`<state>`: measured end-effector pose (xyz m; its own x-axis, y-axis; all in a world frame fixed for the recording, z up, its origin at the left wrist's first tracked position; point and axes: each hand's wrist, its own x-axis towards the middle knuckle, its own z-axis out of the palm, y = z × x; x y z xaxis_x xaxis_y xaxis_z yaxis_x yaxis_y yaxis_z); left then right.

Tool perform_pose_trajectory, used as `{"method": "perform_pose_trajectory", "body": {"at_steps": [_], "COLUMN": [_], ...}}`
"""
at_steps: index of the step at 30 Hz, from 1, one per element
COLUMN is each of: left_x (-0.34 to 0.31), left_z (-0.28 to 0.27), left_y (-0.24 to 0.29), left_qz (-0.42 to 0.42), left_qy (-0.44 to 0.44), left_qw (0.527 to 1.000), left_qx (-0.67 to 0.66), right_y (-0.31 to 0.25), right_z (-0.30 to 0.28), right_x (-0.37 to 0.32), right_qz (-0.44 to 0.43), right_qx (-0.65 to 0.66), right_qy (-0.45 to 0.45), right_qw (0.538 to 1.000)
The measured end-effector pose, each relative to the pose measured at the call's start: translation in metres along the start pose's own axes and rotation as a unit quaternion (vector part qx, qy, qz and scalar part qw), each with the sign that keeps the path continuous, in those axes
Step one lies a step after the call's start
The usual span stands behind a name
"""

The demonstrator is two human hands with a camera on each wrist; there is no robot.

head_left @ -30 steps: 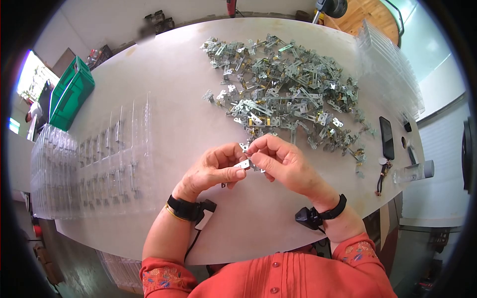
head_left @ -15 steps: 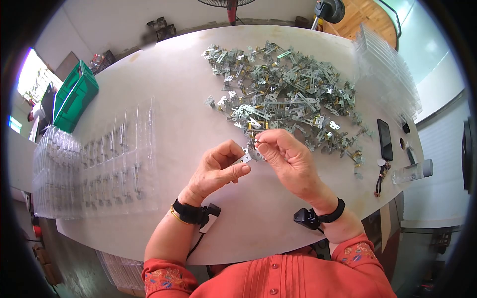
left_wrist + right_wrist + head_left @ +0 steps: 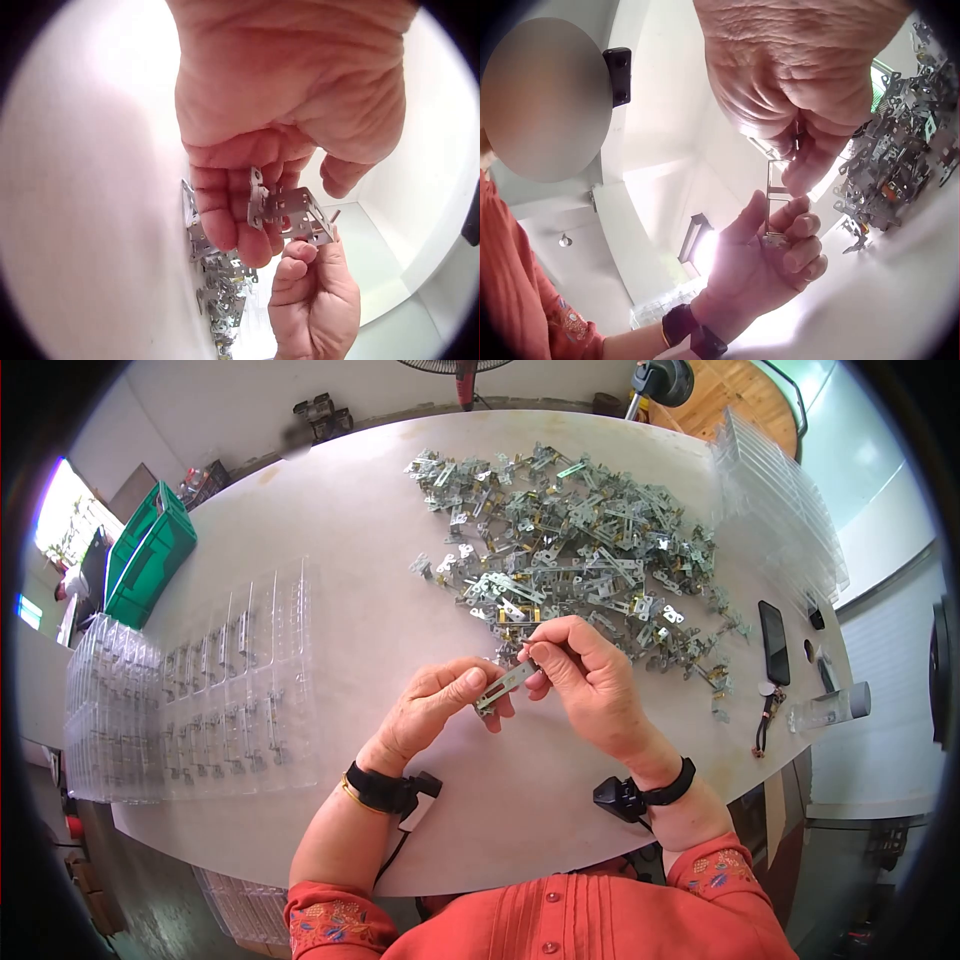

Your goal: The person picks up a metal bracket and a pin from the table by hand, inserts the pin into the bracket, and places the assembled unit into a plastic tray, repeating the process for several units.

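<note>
A slotted metal bracket [image 3: 507, 685] with bent, holed ends is held between the two hands, above the near side of the table. My right hand [image 3: 590, 685] pinches its far end between thumb and fingers. The left hand [image 3: 430, 705] is at the other end, its relaxed fingers lying alongside and under the metal. In the left wrist view the left thumb [image 3: 345, 176] stands apart from the bracket [image 3: 289, 206]. The right wrist view shows the bracket [image 3: 769, 199] edge-on, hanging from the right hand [image 3: 799, 105] toward the left palm.
A large heap of metal brackets [image 3: 580, 540] covers the table beyond the hands. Clear plastic trays with brackets [image 3: 215, 690] lie at left, near a green crate [image 3: 150, 560]. More clear trays [image 3: 780, 510], a phone [image 3: 774, 642] and a bottle [image 3: 830, 706] are at right.
The bracket has turned in the hands, so its long slotted face now shows upward. The left thumb, earlier pressed on the metal, has lifted, while the right hand keeps its pinch.
</note>
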<state>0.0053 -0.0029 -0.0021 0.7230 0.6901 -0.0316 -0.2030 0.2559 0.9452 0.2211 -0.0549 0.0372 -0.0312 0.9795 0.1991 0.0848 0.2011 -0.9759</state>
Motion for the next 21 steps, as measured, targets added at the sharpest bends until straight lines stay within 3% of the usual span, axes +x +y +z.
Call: {"method": "perform_pose_trajectory", "body": {"at_steps": [6,8,11,12,14,17,21], "left_x": [-0.001,-0.001,0.000,0.001,0.002,0.004,0.005], "left_z": [0.002,0.002,0.000,-0.002,-0.002,0.000,-0.001], "left_y": [0.001,-0.001,-0.006,-0.009,-0.010,-0.008,-0.010], "left_qz": [-0.011,-0.002,0.023,0.038,0.052,0.070,0.086], "left_qy": [-0.032,-0.025,0.000,0.007,0.013,0.031,0.049], "left_qw": [0.999,1.000,0.999,0.998,0.996,0.991,0.991], "left_qx": [0.011,0.004,-0.045,-0.059,-0.073,-0.107,-0.093], "right_y": [0.001,0.010,0.000,-0.003,-0.010,-0.014,-0.003], "right_z": [-0.003,-0.003,-0.010,-0.009,-0.003,0.006,0.010], "right_x": [0.003,0.009,0.010,0.007,-0.003,-0.005,-0.005], "right_qz": [0.003,-0.213,-0.251,-0.251,-0.089,-0.081,-0.114], "right_qx": [-0.002,-0.128,-0.206,-0.206,-0.107,-0.104,-0.133], "right_qy": [-0.013,0.068,0.093,0.093,0.033,-0.014,-0.013], "right_qw": [1.000,0.966,0.941,0.941,0.990,0.991,0.984]}}
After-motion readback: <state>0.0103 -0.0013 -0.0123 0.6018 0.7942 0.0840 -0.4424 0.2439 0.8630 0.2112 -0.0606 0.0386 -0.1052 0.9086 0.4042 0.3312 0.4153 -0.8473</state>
